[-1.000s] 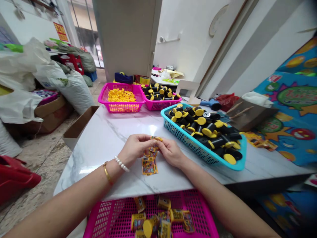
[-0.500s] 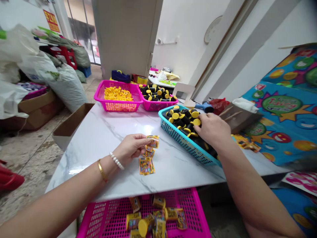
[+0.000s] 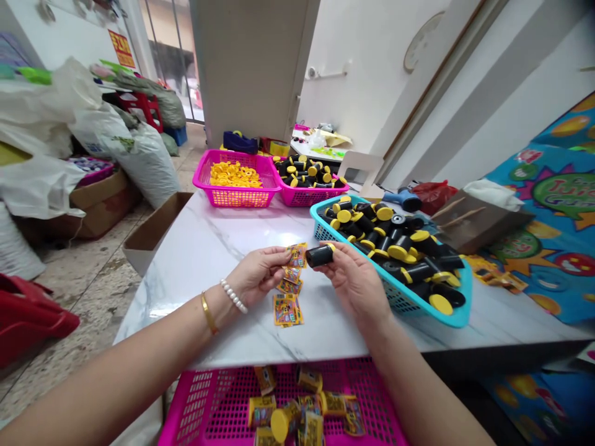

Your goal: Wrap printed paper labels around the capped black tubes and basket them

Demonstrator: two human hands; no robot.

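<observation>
My left hand pinches a yellow printed wrapper sleeve above the table. Facing it, my right hand grips a small black canister with a yellow cap, its black end toward the sleeve. The two look very close; whether they touch I cannot tell. More flat printed sleeves lie on the table just below my left hand. To the right stands a turquoise basket heaped with black, yellow-capped canisters.
A pink basket of yellow rings and another pink basket of canisters stand at the back. Below the table edge, a pink basket holds several wrapped canisters. More sleeves lie right of the turquoise basket.
My right hand has come out of the turquoise basket with a canister and moved left to the sleeve. My left hand still holds its sleeve. The view has shifted slightly.
</observation>
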